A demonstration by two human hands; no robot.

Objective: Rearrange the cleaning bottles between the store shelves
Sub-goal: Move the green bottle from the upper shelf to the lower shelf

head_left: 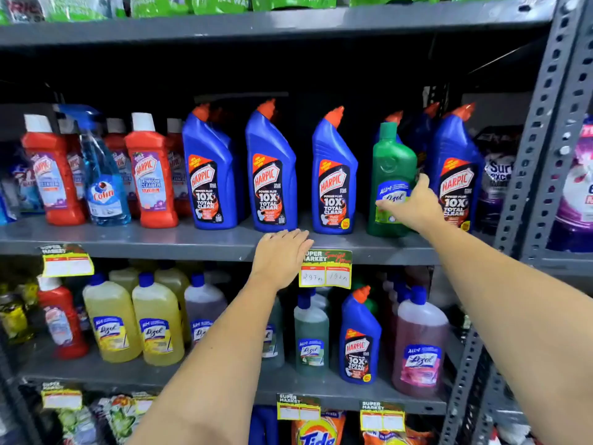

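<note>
A green Lizol bottle [391, 175] stands upright on the middle shelf [128, 239] among several blue Harpic bottles [271, 175]. My right hand [414, 203] is at the green bottle's lower right side, fingers spread across its label and touching it; a closed grip is not visible. My left hand [280, 255] lies flat and open on the shelf's front edge, just below a blue Harpic bottle, holding nothing. On the lower shelf one blue Harpic bottle [359, 338] stands among yellow [110, 322], green [311, 338] and pink Lizol bottles [420, 345].
Red Harpic bathroom cleaners [150, 175] and a blue Colin spray [102, 184] fill the middle shelf's left. Purple Surf pouches [497, 181] sit at the right behind the perforated grey upright [542, 130]. Price tags [325, 269] hang on shelf edges. Tide packs [317, 435] lie below.
</note>
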